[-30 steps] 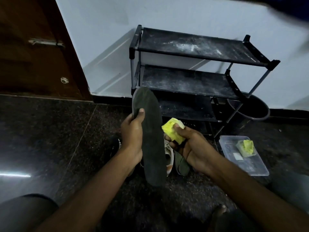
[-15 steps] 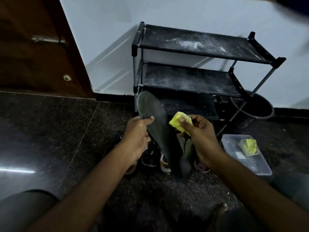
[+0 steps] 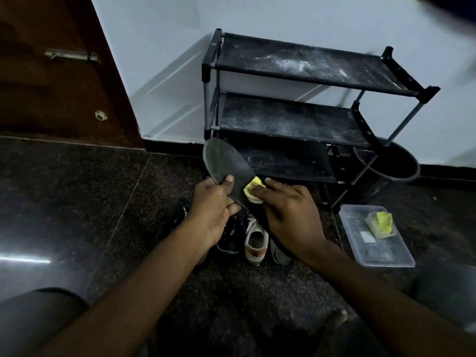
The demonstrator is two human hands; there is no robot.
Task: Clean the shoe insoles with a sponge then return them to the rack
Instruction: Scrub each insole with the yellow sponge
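My left hand (image 3: pixel 211 210) grips a dark grey insole (image 3: pixel 223 163) at its middle, thumb on top, with the toe end pointing up and away toward the rack. My right hand (image 3: pixel 288 215) presses a yellow sponge (image 3: pixel 253 189) onto the insole's upper face, fingers over the sponge and covering the insole's lower half. The black three-tier shoe rack (image 3: pixel 304 70) stands against the white wall just beyond, its shelves dusty and bare.
Shoes lie on the dark stone floor under my hands: a black one (image 3: pixel 229 238), a white one (image 3: pixel 255 240) and a grey one (image 3: pixel 280 253). A clear plastic tub (image 3: pixel 386 256) with a second yellow sponge (image 3: pixel 382 222) sits right. A dark round bin (image 3: pixel 396 161) stands behind the rack; a wooden door (image 3: pixel 51 73) at left.
The insole has tilted from upright to slanting toward the rack. My right hand has brought the sponge from beside the insole down onto its surface.
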